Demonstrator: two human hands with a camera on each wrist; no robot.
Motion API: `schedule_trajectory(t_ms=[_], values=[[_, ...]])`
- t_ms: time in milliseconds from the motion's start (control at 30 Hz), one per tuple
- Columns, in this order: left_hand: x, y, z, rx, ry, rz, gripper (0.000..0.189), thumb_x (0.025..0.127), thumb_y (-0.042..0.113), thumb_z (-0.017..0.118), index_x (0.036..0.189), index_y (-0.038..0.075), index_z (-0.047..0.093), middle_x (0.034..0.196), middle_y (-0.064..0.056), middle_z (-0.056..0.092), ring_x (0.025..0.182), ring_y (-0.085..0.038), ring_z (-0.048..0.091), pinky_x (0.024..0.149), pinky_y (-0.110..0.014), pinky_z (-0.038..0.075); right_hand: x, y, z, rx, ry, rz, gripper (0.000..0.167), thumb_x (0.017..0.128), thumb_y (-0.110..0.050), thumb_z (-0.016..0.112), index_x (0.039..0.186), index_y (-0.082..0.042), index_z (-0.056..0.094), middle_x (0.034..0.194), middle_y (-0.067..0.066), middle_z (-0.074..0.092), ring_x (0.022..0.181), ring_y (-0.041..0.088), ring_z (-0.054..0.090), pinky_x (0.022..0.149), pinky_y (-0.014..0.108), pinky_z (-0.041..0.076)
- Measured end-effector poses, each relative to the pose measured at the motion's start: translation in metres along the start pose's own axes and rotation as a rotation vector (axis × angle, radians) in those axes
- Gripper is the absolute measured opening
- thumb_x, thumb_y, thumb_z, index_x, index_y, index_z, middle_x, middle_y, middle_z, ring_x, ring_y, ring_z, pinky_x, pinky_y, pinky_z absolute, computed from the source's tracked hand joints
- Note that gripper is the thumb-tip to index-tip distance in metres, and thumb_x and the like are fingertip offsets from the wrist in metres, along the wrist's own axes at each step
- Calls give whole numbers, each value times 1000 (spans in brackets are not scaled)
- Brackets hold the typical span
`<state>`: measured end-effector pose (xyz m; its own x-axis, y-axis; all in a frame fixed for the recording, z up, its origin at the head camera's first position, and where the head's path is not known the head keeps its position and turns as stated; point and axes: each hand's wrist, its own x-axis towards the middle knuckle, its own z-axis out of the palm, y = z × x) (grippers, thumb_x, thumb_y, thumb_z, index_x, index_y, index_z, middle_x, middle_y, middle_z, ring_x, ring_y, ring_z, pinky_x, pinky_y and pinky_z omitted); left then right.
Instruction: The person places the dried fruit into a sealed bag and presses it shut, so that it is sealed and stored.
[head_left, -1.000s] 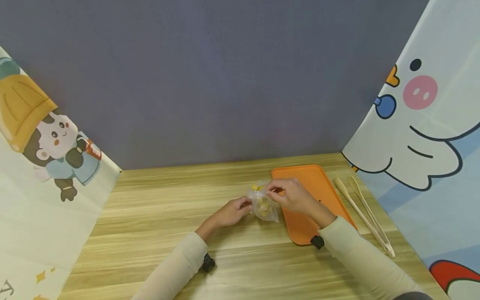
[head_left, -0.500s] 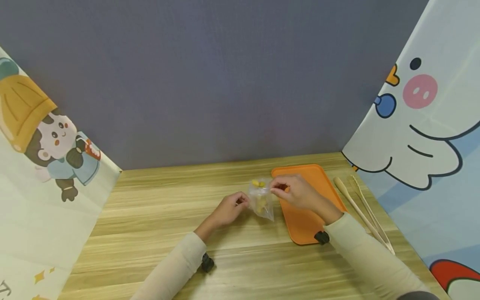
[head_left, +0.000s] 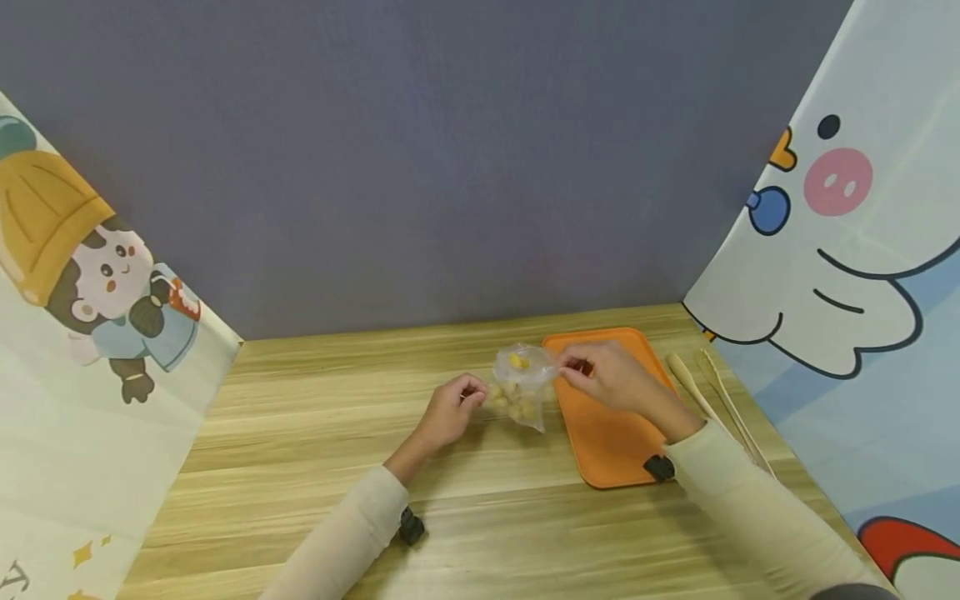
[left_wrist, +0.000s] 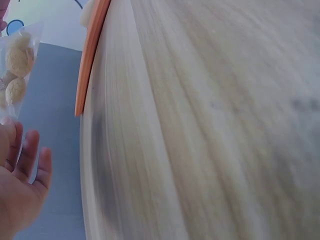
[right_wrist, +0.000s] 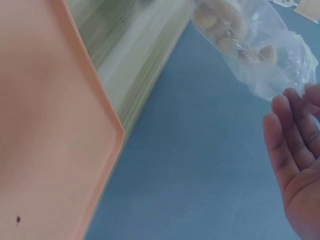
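Observation:
Between my two hands, over the table just left of the orange tray, hangs a clear plastic bag (head_left: 534,373) with several tan, rounded pieces (left_wrist: 19,61) inside and a bit of yellow showing near its top. My left hand (head_left: 448,410) pinches the bag's left edge between thumb and forefinger, the other fingers loosely bent in the left wrist view. On the opposite side, my right hand (head_left: 611,375) pinches the top right edge with thumb and forefinger. Its remaining fingers extend beside the plastic (right_wrist: 280,70) in the right wrist view. The bag's mouth looks spread wide.
An orange tray (head_left: 615,446) lies beneath and beside my right hand. Right of it rest wooden tongs (head_left: 693,387). The wood-grain table (head_left: 315,400) meets a grey back wall (head_left: 450,167), with cartoon-printed sheets on both sides.
My hands have drawn apart, the left moving slightly left and the right moving right and a little up. The bag's top has widened between them.

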<state>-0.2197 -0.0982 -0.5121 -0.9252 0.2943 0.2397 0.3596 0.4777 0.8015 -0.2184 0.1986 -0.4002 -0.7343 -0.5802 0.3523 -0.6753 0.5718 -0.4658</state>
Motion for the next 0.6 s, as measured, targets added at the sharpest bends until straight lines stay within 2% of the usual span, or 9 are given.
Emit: schedule_trajectory(t_ms=[200,367,467,600], values=[[-3,-5,-5,16,56,32,7,99,13,65,98,7,68,92,-3,70,89,-16,67,78,-26,57,1,6,-9,-46,56,22,6,97,-16,68,96,-17,74,82,-6,73,71,4,64,64,25,56],[-7,-10,-7,37,103,53,6,98,12,66,94,8,67,88,-4,70,85,-15,66,76,-27,57,3,12,-16,-56,133,-8,5,96,-10,69,94,-13,73,79,-5,72,68,4,63,63,25,57],[-11,-12,-7,60,94,49,7,98,13,66,93,8,67,88,-3,70,82,-12,64,74,-25,56,5,13,-20,-70,139,-17,4,96,-10,69,94,-12,73,78,-2,72,67,5,63,62,24,57],[-12,-10,-7,113,41,64,6,98,13,66,94,10,66,89,-2,71,81,-8,62,72,-23,55,7,14,-26,-95,149,-22,5,96,-10,68,95,-10,73,79,-1,73,67,7,64,61,24,57]])
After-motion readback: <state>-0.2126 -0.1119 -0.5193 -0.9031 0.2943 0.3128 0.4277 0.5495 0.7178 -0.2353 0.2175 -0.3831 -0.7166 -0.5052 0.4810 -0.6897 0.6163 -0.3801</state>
